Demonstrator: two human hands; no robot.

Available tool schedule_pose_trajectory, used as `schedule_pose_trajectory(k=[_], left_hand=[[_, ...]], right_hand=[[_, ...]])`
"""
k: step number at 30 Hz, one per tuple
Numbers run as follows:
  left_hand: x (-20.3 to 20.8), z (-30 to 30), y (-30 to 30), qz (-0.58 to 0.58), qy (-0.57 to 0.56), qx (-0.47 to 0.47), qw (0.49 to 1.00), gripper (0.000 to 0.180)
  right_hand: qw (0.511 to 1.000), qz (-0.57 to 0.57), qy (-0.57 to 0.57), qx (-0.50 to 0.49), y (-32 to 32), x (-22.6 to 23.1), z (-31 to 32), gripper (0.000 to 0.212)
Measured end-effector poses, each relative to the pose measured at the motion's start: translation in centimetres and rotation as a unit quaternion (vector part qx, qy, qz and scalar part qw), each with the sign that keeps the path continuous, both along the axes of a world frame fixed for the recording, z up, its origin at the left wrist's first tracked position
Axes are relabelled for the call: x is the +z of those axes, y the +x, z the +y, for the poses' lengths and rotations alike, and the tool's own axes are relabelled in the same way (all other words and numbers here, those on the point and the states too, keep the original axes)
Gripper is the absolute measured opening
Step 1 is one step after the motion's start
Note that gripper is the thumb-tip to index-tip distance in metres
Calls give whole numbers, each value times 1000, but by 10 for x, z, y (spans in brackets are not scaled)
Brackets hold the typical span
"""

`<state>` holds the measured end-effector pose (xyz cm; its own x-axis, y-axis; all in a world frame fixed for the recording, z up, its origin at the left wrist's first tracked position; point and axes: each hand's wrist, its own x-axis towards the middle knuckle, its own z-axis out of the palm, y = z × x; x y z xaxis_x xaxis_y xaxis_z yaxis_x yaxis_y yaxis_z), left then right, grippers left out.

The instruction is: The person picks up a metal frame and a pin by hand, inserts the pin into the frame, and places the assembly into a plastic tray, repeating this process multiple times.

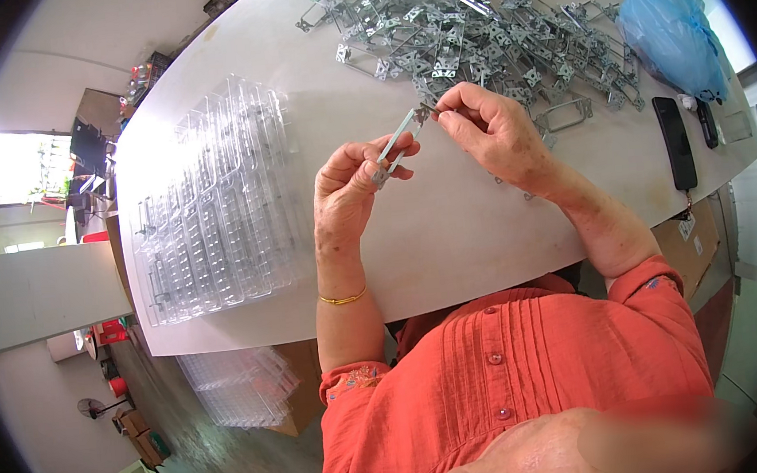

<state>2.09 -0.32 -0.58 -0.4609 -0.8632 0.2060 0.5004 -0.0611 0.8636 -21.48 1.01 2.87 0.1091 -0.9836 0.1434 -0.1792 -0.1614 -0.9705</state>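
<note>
Left grip (346, 181) pinched on metal bracket (397, 135), above table (423, 242); right grip (497, 134) seemingly pinching its far end, exact contact unclear. Best keep left steady, work end gently, avoid bending.

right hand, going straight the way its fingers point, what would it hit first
Most likely the metal bracket held in the left hand, though depth there is hard to judge.
</note>
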Motion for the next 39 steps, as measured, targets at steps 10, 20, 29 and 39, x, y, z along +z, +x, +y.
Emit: schedule_pose_trajectory(k=[10,20,29,39], left_hand=[[-2,1,6,11,4,-2,1000,7],[1,1,3,2,-9,5,1000,15],[-7,-1,13,-32,-39,0,999,13],[3,4,8,-90,-53,-30,994,16]], right_hand=[[1000,29,3,-1,-2,8,2,8],[995,81,-53,-21,-3,15,5,6],[997,66,1,28,-7,15,3,15],[938,-206,210,185,-18,14,-8,36]])
